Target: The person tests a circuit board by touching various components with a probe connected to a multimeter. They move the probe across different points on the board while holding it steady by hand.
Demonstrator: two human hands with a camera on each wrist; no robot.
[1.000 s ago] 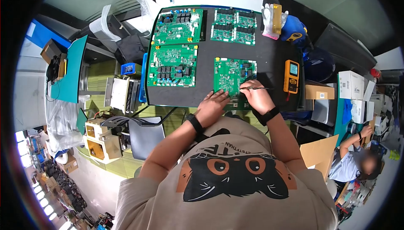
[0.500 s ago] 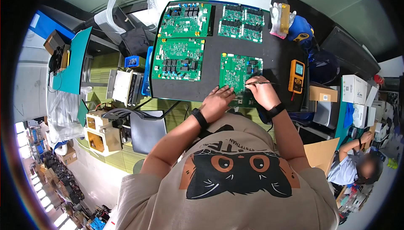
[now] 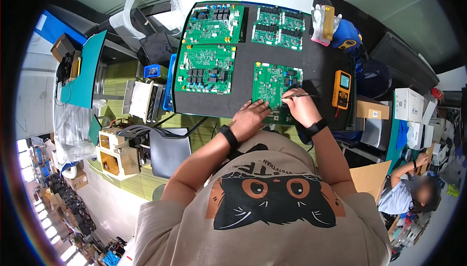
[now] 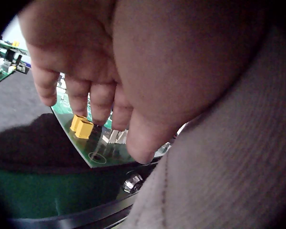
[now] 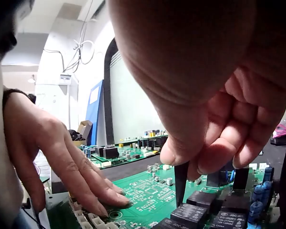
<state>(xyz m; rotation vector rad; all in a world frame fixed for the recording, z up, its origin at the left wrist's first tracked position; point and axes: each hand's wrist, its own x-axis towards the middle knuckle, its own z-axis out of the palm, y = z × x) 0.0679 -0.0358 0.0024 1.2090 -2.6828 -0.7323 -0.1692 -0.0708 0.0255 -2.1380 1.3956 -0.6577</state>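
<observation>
A green circuit board (image 3: 269, 78) lies at the front of the black mat. My left hand (image 3: 250, 120) rests on its near left part with fingers extended. Yellow connectors (image 4: 84, 129) and white ones show beneath those fingers in the left wrist view. At the board's right side, my right hand (image 3: 302, 109) pinches a slim black tool (image 5: 181, 183) between thumb and fingers. Its tapered tip points down beside black relays (image 5: 190, 213) in the right wrist view. The tool's other end (image 3: 307, 95) sticks out to the right.
Two larger green boards (image 3: 206, 69) lie on the left, and a group of smaller boards (image 3: 278, 26) at the back. An orange meter (image 3: 341, 90) is to the right. White gloves (image 3: 319, 22) and a blue tape dispenser (image 3: 346, 35) sit at the back right. Another person (image 3: 404, 190) works far right.
The head view has shifted a little, so the mat and boards appear slightly higher and further right. Both hands keep nearly the same places on the board.
</observation>
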